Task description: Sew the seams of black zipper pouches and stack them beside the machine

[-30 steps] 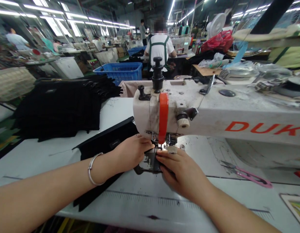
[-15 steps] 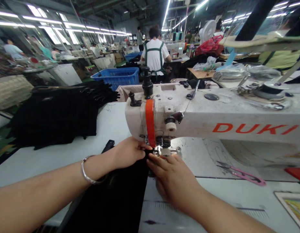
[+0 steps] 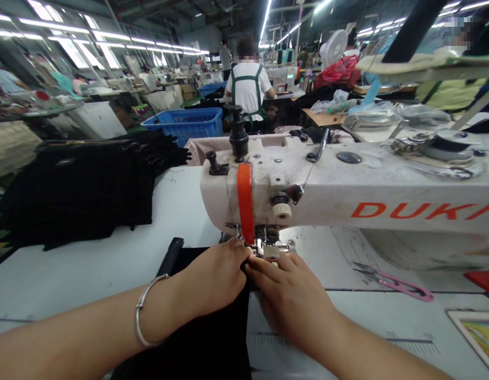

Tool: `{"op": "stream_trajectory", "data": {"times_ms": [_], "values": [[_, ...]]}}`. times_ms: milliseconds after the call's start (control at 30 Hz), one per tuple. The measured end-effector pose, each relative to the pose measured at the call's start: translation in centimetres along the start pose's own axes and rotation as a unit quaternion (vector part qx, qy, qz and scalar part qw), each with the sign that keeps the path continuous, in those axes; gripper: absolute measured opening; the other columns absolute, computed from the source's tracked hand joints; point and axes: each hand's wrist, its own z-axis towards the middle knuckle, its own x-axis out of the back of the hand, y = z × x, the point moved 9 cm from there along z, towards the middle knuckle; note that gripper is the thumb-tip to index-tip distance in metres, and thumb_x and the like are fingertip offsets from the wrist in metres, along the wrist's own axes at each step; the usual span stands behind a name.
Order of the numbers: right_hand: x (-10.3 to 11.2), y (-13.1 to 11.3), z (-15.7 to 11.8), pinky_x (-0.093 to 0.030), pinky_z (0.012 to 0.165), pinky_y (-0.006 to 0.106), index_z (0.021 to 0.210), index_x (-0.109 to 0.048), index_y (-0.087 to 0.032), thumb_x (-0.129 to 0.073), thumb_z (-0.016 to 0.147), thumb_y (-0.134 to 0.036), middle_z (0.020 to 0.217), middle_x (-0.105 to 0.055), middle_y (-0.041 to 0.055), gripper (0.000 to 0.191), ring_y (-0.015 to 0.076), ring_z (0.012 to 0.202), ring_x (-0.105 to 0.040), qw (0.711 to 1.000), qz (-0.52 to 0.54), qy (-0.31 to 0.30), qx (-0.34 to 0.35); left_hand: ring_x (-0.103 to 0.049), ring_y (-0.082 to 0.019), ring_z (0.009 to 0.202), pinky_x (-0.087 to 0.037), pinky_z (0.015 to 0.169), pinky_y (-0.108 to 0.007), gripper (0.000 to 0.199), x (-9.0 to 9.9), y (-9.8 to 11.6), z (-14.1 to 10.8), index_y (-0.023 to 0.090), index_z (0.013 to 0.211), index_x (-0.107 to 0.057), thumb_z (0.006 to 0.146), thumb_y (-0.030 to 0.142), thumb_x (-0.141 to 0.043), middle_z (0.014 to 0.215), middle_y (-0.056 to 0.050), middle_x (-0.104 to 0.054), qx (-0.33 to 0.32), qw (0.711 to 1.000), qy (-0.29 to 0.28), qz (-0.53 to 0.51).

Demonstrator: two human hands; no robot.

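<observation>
A flat, matte-black cloth panel [image 3: 213, 338] lies on the pale bench [image 3: 105, 279], its visible length running from beside the needle area toward the near side and out of the bottom of the view. Its straight right edge points up toward the shiny metal presser foot [image 3: 259, 248]; that line seems the relation that counts most. The left hand [image 3: 215, 272] is nearer, lying across the panel with fingers bunched beside the foot; whether its grip pinches the cloth or only presses it, I cannot tell. The right hand [image 3: 295, 290] is right of the edge, fingers extended and not closed around anything, fingertips close to the left's. Beyond stands a white sewing machine [image 3: 319, 179] with orange lettering; a pile of black cloth pieces [image 3: 82, 190] rests farther left, pink-handled metal snips [image 3: 403, 286] farther right.
</observation>
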Motion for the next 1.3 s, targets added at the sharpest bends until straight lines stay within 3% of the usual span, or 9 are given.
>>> {"op": "stream_trajectory", "data": {"times_ms": [200,333,433,533,667,767,900,1067,1300], "values": [[0.0,0.5,-0.2,-0.044,0.087,0.044,0.124,-0.061,-0.018,-0.06,0.087,-0.014,0.134,-0.059,0.0035,0.037,0.0272,0.104,-0.053,1.0,0.012,-0.019,-0.014,-0.062,-0.025,0.11,-0.052,0.098,-0.042,0.03,1.7,-0.7,-3.3,0.019,0.12,-0.065,0.093,0.023,-0.051,0.12,-0.01,-0.064,-0.004,1.0,0.001,-0.001],[-0.2,0.3,-0.4,-0.04,0.1,0.043,0.121,-0.061,-0.018,-0.054,0.087,-0.009,0.137,-0.057,0.005,0.036,0.0255,0.117,-0.05,0.998,0.047,-0.047,0.006,-0.04,-0.039,0.138,-0.049,0.102,-0.051,0.09,0.3,-2.4,-12.0,0.022,0.154,-0.03,0.078,0.05,-0.07,0.159,-0.015,-0.027,-0.014,0.994,-0.002,0.107],[-0.3,-0.6,-0.3,-0.035,0.109,0.039,0.114,-0.063,-0.018,-0.053,0.085,-0.01,0.134,-0.058,0.0054,0.031,0.022,0.13,-0.044,0.991,0.101,-0.076,0.048,-0.031,-0.033,0.145,-0.04,0.111,-0.049,0.074,-2.2,-2.7,-17.9,0.029,0.153,-0.031,0.086,0.033,-0.062,0.16,-0.007,-0.029,-0.055,0.973,0.017,0.222],[0.2,-1.6,-0.4,-0.028,0.115,0.037,0.106,-0.065,-0.02,-0.057,0.079,-0.013,0.128,-0.061,0.0041,0.03,0.02,0.134,-0.041,0.98,0.155,-0.108,0.055,-0.027,-0.027,0.147,-0.019,0.122,-0.047,0.058,-3.0,-1.7,-20.9,0.028,0.15,-0.039,0.093,0.026,-0.049,0.158,-0.003,-0.034,-0.082,0.971,0.05,0.219],[1.3,-3.5,-1.5,-0.017,0.122,0.042,0.103,-0.068,-0.022,-0.061,0.077,-0.02,0.133,-0.059,0.0057,0.027,0.023,0.137,-0.039,0.977,0.168,-0.127,0.027,-0.031,-0.021,0.146,-0.023,0.122,-0.044,0.05,-0.9,-1.5,-21.3,0.03,0.146,-0.045,0.098,0.016,-0.036,0.153,0.001,-0.043,-0.033,0.989,0.073,0.125],[0.9,-5.8,-3.1,-0.016,0.123,0.045,0.119,-0.065,-0.025,-0.062,0.082,-0.029,0.144,-0.051,0.0051,0.038,0.0247,0.14,-0.036,0.979,0.15,-0.13,0.039,-0.037,-0.02,0.143,-0.027,0.121,-0.046,0.047,0.9,-0.5,-21.0,0.031,0.143,-0.047,0.098,0.017,-0.044,0.145,0.001,-0.053,-0.064,0.988,0.085,0.109],[-0.3,-7.3,-5.0,-0.02,0.121,0.048,0.134,-0.057,-0.023,-0.059,0.09,-0.029,0.142,-0.054,0.0072,0.044,0.026,0.139,-0.038,0.996,0.073,-0.048,0.028,-0.036,-0.026,0.144,-0.015,0.123,-0.053,0.056,0.6,0.9,-20.5,0.024,0.145,-0.045,0.091,0.02,-0.059,0.149,-0.005,-0.049,-0.127,0.97,0.059,0.199],[-0.7,-7.8,-5.9,-0.033,0.115,0.049,0.133,-0.058,-0.022,-0.06,0.092,-0.024,0.135,-0.06,0.008,0.042,0.0269,0.133,-0.045,0.997,0.057,0.059,-0.008,-0.042,-0.022,0.14,-0.025,0.122,-0.046,0.062,0.0,0.9,-19.8,0.022,0.147,-0.041,0.088,0.005,-0.047,0.146,-0.004,-0.052,-0.109,0.975,0.022,0.194],[0.2,-7.4,-5.5,-0.047,0.105,0.046,0.118,-0.067,-0.017,-0.055,0.095,-0.018,0.127,-0.065,0.0098,0.026,0.0256,0.125,-0.054,0.995,0.059,0.076,0.009,-0.058,-0.017,0.124,-0.017,0.126,-0.045,0.059,1.8,0.3,-21.3,0.021,0.136,-0.054,0.085,-0.004,-0.038,0.128,-0.002,-0.067,-0.115,0.98,0.077,0.141]]}}
